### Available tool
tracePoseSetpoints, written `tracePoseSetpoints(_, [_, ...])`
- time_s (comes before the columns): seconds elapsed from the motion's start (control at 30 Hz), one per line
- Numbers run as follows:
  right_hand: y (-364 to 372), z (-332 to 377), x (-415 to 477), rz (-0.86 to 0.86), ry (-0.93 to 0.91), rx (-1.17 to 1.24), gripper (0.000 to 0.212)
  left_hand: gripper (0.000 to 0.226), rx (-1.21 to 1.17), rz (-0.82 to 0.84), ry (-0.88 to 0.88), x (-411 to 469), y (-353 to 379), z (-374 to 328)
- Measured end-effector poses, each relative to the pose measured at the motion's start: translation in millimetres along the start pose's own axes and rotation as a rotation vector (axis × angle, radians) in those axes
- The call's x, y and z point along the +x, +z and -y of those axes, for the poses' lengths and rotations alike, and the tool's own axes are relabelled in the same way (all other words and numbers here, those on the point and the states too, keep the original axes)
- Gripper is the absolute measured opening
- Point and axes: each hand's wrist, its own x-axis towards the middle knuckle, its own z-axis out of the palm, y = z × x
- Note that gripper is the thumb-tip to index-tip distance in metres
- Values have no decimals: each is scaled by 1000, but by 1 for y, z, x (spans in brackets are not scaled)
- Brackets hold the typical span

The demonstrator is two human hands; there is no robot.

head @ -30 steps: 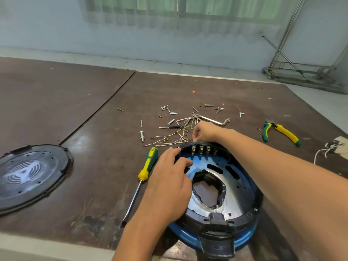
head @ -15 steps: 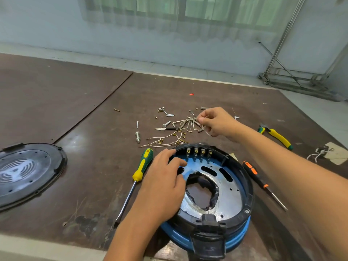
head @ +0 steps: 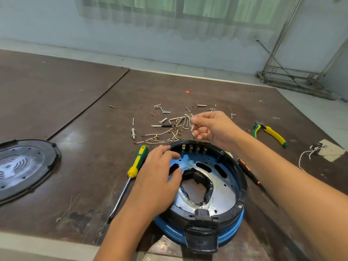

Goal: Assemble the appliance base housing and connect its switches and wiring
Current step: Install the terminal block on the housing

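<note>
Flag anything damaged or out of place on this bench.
The metal plate inside the base housing has a ragged central hole with torn black edging, unlike its neat oval slots. Loose screws, hex keys and wires lie scattered on the table behind it.

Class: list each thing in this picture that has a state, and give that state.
base housing: uncovered, inside facing up, on the table.
left hand: resting open on the housing.
right hand: pinching a short wire.
short wire: held above the terminals.
black cover: off, lying apart.
green-yellow screwdriver: lying unused.
</note>
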Motion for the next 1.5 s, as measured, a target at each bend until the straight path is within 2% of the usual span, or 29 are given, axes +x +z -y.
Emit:
tracePoseSetpoints(0.27, [11,-3,-32,79,-100,43,9,46,13,66,2,-1,-11,-4])
tracePoseSetpoints(0.4, [8,-7,-53,7,-177,-49,7,51,71,124,6,-1,-19,-3])
tracePoseSetpoints(0.6, [4,-23,-88,-155,-204,-29,9,45,124,107,6,1,-26,-9])
tracePoseSetpoints(0.77, [5,-32,-118,-226,-209,34,11,38,-6,26,78,1,-19,-29])
tracePoseSetpoints(0.9, [3,-38,-135,-271,-326,27,8,28,-112,-34,62,0,-8,-37])
tracePoseSetpoints(1.03, [1,-36,-141,-294,-431,-98,14,15,-216,-104,3,6,-3,-42])
tracePoseSetpoints(1.23, [-2,-42,-145,-339,-480,-298,13,30,-404,-105,-83,8,-8,-48])
tracePoseSetpoints(1.37, [-1,-45,-147,-338,-477,-382,10,18,-399,-136,-137,9,-6,-51])
tracePoseSetpoints(1.5, [-1,-45,-145,-302,-488,-428,11,17,-395,-148,-153,8,-6,-50])
